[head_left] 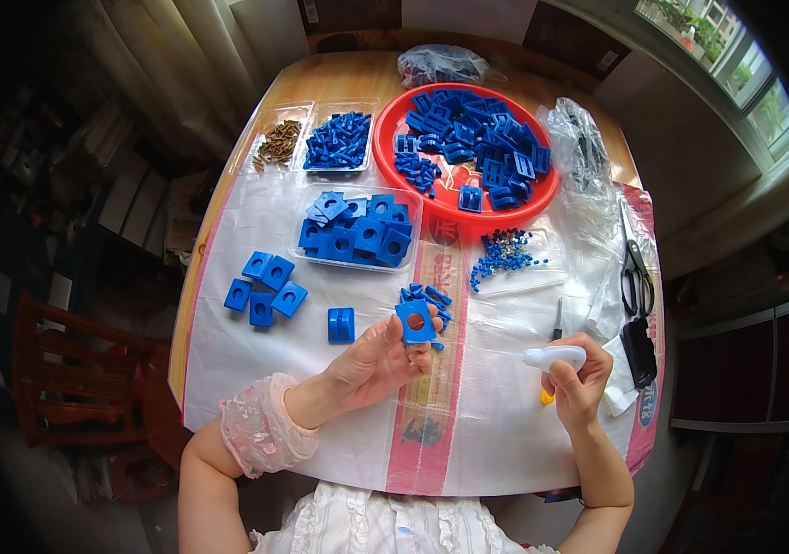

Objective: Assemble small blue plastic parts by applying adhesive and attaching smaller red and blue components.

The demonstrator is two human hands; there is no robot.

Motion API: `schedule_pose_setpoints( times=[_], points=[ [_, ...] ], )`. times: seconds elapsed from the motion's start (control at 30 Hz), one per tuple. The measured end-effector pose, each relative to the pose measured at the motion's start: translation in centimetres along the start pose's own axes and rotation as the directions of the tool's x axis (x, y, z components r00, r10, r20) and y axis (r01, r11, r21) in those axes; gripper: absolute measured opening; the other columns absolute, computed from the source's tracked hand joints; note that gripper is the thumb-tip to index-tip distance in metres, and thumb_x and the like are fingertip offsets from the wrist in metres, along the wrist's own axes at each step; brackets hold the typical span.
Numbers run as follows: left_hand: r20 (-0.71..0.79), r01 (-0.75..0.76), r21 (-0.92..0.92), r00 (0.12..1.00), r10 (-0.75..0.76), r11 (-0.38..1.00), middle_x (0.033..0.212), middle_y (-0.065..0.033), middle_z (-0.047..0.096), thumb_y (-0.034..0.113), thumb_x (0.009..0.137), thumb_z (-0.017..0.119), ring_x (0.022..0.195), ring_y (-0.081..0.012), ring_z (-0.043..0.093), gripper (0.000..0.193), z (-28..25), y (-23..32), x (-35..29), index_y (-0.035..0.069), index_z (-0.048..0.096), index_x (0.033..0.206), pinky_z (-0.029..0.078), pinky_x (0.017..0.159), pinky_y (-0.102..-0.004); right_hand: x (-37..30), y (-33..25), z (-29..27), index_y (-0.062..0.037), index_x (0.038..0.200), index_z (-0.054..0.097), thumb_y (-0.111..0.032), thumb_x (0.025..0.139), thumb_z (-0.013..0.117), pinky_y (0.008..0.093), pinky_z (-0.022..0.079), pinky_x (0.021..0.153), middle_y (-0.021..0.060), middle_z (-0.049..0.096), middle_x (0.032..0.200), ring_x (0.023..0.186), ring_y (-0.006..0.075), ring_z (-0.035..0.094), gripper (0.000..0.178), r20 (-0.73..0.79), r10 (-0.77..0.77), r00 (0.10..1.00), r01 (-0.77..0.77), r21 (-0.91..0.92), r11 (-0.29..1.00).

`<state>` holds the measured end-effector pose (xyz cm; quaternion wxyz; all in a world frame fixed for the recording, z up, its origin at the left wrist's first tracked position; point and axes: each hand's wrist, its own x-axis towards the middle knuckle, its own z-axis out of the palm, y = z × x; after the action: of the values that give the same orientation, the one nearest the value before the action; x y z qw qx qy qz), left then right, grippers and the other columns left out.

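Observation:
My left hand (369, 365) pinches a flat blue square plate (407, 334) with a round hole in its middle, held up above the sheet. Just beyond it lies a small heap of blue plastic pieces (435, 295), partly hidden by the plate. My right hand (579, 377) is wrapped round a small white squeeze bottle (561, 355), its nozzle pointing left. Below that hand a yellow-handled screwdriver (548, 397) lies on the sheet, partly covered. Left of my left hand sits a blue curved piece (341, 325), and farther left several blue square plates (263, 307).
A clear tub (358, 263) holds more blue plates. Behind it stand trays of blue pieces (339, 140) and brass-coloured screws (279, 144). A red basin (390, 152) of blue parts is at the back. Tiny blue pieces (505, 256) lie scattered; black scissors (635, 277) are at right.

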<state>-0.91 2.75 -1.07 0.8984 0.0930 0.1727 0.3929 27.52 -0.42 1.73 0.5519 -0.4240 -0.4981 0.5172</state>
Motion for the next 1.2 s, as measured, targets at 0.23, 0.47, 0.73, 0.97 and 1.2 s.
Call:
schedule_pose_setpoints(
  times=[0.23,0.47,0.73,0.97,1.2],
  points=[
    [0.0,0.0,-0.007,1.0,0.0,1.0,0.119,-0.0031,0.056,0.039,0.082,0.068,0.086,-0.0062,0.05,0.057,-0.03,0.01,-0.01,0.007,0.049,0.126,0.045,0.079,-0.0245,0.02,-0.11,0.11,0.0038,0.086,0.061,-0.007,0.081,0.068,0.0194,0.037,0.042,0.0055,0.06,0.068,0.048,0.0064,0.051,0.013,-0.006,0.002,1.0,-0.002,-0.003,1.0],
    [0.002,0.006,-0.015,1.0,-0.006,1.0,0.119,-0.0034,0.056,0.039,0.082,0.068,0.087,-0.0064,0.052,0.057,-0.03,-0.01,-0.02,0.007,0.049,0.126,0.045,0.079,-0.0246,0.13,-0.12,0.41,0.003,0.084,0.06,-0.027,0.083,0.073,0.0186,0.035,0.038,0.0022,0.055,0.059,0.043,0.0041,0.044,0.032,-0.022,-0.014,1.0,0.012,-0.068,0.998],
    [0.0,0.003,-0.015,1.0,-0.003,1.0,0.119,-0.004,0.056,0.039,0.082,0.067,0.088,-0.0069,0.052,0.058,0.05,0.01,-0.08,0.006,0.047,0.126,0.046,0.079,-0.0243,0.15,-0.08,0.46,0.0033,0.083,0.06,-0.024,0.083,0.071,0.0186,0.033,0.038,0.0013,0.053,0.057,0.042,0.0036,0.043,0.03,-0.026,-0.015,1.0,0.014,-0.045,0.999],
    [0.002,0.004,-0.012,1.0,-0.004,1.0,0.118,-0.004,0.056,0.039,0.082,0.067,0.088,-0.0072,0.052,0.059,0.13,0.04,-0.08,0.005,0.047,0.126,0.046,0.079,-0.0246,0.11,-0.04,0.4,0.0034,0.083,0.06,-0.023,0.084,0.071,0.0186,0.033,0.038,0.0017,0.053,0.057,0.043,0.0034,0.043,0.029,-0.026,-0.015,1.0,0.014,-0.045,0.999],
    [0.005,0.008,-0.021,1.0,-0.008,1.0,0.119,-0.004,0.056,0.039,0.082,0.067,0.088,-0.0069,0.052,0.059,0.08,0.05,-0.04,0.006,0.047,0.126,0.046,0.079,-0.0245,0.13,-0.02,0.35,0.0029,0.084,0.06,-0.021,0.084,0.069,0.0185,0.032,0.038,0.0025,0.056,0.059,0.042,0.0032,0.044,0.026,-0.021,-0.021,1.0,0.02,-0.045,0.999]
  ],
)
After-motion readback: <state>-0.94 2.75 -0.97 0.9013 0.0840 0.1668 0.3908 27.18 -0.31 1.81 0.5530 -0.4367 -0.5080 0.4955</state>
